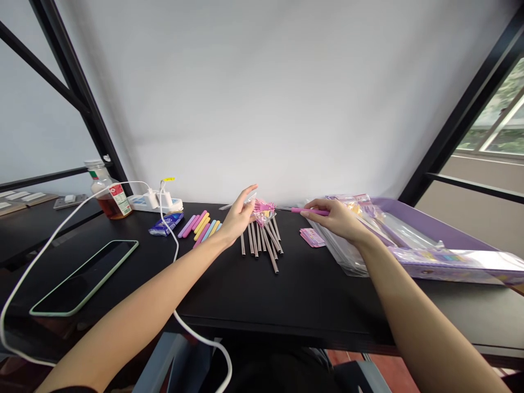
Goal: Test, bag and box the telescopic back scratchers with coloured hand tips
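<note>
Purple tray (429,224) cropped (right edge)

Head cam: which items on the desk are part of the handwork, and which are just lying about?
In hand:
left hand on the pink-topped packet
right hand holding the pink-handled tool
metallic sticks
pink cards
purple tray of packets

Lying about:
phone
bottle
power strip and white cable
blue pack
pastel sticks, possibly spare stock
</note>
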Motion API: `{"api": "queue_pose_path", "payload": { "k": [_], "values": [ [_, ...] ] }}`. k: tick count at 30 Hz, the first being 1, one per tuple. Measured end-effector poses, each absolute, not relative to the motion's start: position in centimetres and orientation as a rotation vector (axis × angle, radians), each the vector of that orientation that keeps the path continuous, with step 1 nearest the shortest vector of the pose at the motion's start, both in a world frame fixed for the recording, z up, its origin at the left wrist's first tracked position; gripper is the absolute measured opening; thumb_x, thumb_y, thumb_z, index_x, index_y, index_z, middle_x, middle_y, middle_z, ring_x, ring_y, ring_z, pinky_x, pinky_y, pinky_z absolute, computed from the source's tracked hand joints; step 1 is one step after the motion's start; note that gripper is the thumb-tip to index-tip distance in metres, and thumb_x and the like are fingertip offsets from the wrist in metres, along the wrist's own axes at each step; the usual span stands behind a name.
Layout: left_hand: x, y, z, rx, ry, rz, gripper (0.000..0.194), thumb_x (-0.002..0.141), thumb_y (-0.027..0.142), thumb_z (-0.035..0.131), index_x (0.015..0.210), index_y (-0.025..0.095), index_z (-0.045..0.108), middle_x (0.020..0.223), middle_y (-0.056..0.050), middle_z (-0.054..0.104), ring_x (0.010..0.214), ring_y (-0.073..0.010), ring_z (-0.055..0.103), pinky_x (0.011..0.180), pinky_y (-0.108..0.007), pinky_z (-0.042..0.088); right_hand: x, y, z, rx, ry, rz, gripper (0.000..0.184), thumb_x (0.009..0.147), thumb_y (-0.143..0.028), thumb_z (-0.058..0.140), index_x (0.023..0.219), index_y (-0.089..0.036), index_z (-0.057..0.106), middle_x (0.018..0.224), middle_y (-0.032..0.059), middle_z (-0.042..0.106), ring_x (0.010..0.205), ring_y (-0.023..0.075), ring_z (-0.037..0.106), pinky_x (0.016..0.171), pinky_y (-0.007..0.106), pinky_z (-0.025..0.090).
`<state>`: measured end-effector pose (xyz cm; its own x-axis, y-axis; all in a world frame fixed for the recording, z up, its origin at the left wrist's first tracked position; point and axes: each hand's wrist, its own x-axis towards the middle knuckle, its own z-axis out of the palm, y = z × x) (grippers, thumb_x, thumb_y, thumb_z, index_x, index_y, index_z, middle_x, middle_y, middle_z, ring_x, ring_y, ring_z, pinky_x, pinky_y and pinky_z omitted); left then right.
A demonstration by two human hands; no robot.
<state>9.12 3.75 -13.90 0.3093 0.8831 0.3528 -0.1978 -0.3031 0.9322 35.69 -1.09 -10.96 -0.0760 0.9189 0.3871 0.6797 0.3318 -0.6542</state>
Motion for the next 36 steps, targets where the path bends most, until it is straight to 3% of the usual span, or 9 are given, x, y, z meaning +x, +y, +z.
{"api": "queue_pose_path", "payload": {
  "k": [2, 4, 7, 9, 14, 19, 26, 31, 36],
  "values": [
    [9.3, 3.6, -13.8, 1.451, 0.589, 1.243, 0.044, 0.096, 0.038, 0.058, 0.141, 0.037, 0.054, 0.085, 0.0, 0.055, 0.091, -0.0144, 0.063, 0.103, -0.038, 0.051, 35.5, -1.0, -11.2, -1.408, -1.827, 0.427, 0.054, 0.079, -0.072, 0.064, 0.088, -0.019, 0.068, 0.065, 0.0, 0.052, 0.062, 0.0145, 0.044, 0.057, 0.028, 0.034],
    [9.4, 3.5, -13.7, 1.424, 0.538, 1.224, 0.044, 0.097, 0.041, 0.057, 0.14, 0.035, 0.055, 0.109, -0.003, 0.062, 0.107, -0.0176, 0.065, 0.106, -0.039, 0.049, 35.4, -1.0, -11.5, -1.396, -1.823, 0.476, 0.055, 0.079, -0.074, 0.063, 0.088, -0.02, 0.064, 0.06, -0.0047, 0.04, 0.058, 0.0121, 0.035, 0.055, 0.027, 0.029],
    [9.6, 3.3, -13.7, 1.431, 0.51, 1.182, 0.046, 0.098, 0.046, 0.055, 0.143, 0.036, 0.053, 0.148, -0.005, 0.05, 0.128, -0.0239, 0.058, 0.108, -0.04, 0.048, 35.5, -0.9, -11.6, -1.379, -1.817, 0.517, 0.055, 0.08, -0.075, 0.062, 0.09, -0.02, 0.062, 0.059, -0.0066, 0.033, 0.056, 0.0115, 0.032, 0.054, 0.027, 0.026],
    [9.6, 3.4, -13.6, 1.456, 0.524, 1.204, 0.046, 0.099, 0.048, 0.051, 0.143, 0.035, 0.053, 0.158, -0.003, 0.041, 0.135, -0.0268, 0.052, 0.108, -0.04, 0.048, 35.9, -0.9, -11.3, -1.396, -1.825, 0.485, 0.054, 0.08, -0.074, 0.063, 0.089, -0.02, 0.063, 0.06, -0.0055, 0.037, 0.058, 0.0122, 0.034, 0.055, 0.027, 0.028],
    [9.0, 4.1, -13.3, 1.461, 0.648, 1.247, 0.052, 0.1, 0.057, 0.044, 0.136, 0.025, 0.062, 0.157, -0.008, 0.044, 0.14, -0.0314, 0.046, 0.106, -0.041, 0.049, 36.7, -0.9, -10.8, -1.476, -1.805, 0.266, 0.052, 0.076, -0.07, 0.068, 0.086, -0.02, 0.068, 0.072, 0.0021, 0.058, 0.069, 0.0174, 0.049, 0.062, 0.03, 0.036],
    [8.8, 4.4, -13.4, 1.394, 0.639, 1.191, 0.058, 0.094, 0.064, 0.05, 0.138, 0.028, 0.061, 0.162, -0.008, 0.036, 0.132, -0.0332, 0.055, 0.099, -0.042, 0.054, 36.5, -0.5, -11.3, -1.44, -1.802, 0.244, 0.051, 0.077, -0.07, 0.067, 0.088, -0.02, 0.068, 0.071, 0.0014, 0.058, 0.069, 0.0173, 0.05, 0.062, 0.031, 0.037],
    [8.9, 4.4, -13.2, 1.408, 0.759, 1.24, 0.064, 0.092, 0.066, 0.053, 0.134, 0.019, 0.065, 0.154, -0.013, 0.047, 0.125, -0.0362, 0.06, 0.093, -0.045, 0.058, 36.8, -0.7, -10.8, -1.483, -1.8, 0.237, 0.046, 0.075, -0.065, 0.072, 0.088, -0.021, 0.07, 0.08, 0.0047, 0.066, 0.077, 0.0219, 0.057, 0.066, 0.033, 0.039],
    [8.5, 4.3, -13.0, 1.41, 0.721, 1.202, 0.062, 0.096, 0.063, 0.047, 0.138, 0.02, 0.06, 0.155, -0.015, 0.044, 0.128, -0.036, 0.058, 0.096, -0.045, 0.057, 36.9, -0.6, -10.9, -1.469, -1.79, 0.21, 0.05, 0.075, -0.067, 0.07, 0.088, -0.02, 0.069, 0.079, 0.0052, 0.065, 0.076, 0.0217, 0.055, 0.065, 0.034, 0.039],
    [9.1, 3.4, -13.7, 1.427, 0.497, 1.113, 0.052, 0.098, 0.056, 0.05, 0.145, 0.033, 0.052, 0.165, -0.004, 0.028, 0.132, -0.0295, 0.056, 0.106, -0.04, 0.051, 36.0, -0.9, -11.1, -1.453, -1.817, 0.337, 0.047, 0.082, -0.067, 0.064, 0.088, -0.021, 0.067, 0.065, -0.0018, 0.049, 0.065, 0.0151, 0.043, 0.061, 0.03, 0.035]
  ]
}}
